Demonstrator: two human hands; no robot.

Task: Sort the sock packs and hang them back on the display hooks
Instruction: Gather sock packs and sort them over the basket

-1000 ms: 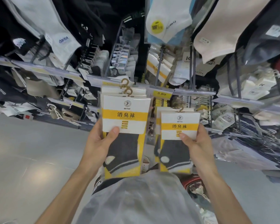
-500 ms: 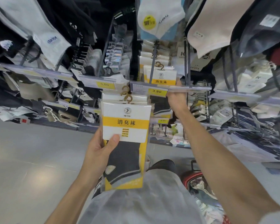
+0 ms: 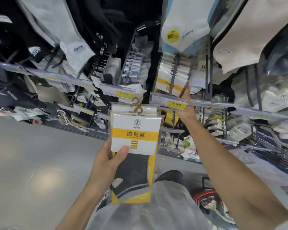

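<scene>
My left hand [image 3: 106, 161] grips a stack of sock packs [image 3: 134, 143] with white and yellow cards, dark grey socks and tan hooks at the top, thumb pressed on the front card. My right hand [image 3: 186, 105] reaches up behind the price rail and holds the lower edge of matching white and yellow sock packs [image 3: 169, 82] that hang on a grey display hook [image 3: 173, 72]. The fingers of that hand are mostly hidden by the rail and the packs.
Price rails carry yellow tags 3.50 [image 3: 124, 93] and 3.80 [image 3: 176, 104]. Many other sock packs hang on hooks above and to both sides. A red basket [image 3: 206, 200] with packs stands on the grey floor by my feet.
My right hand carried its packs up from beside the left stack to the hook above the 3.80 tag, and they now sit further back on the hook. The left hand stayed put.
</scene>
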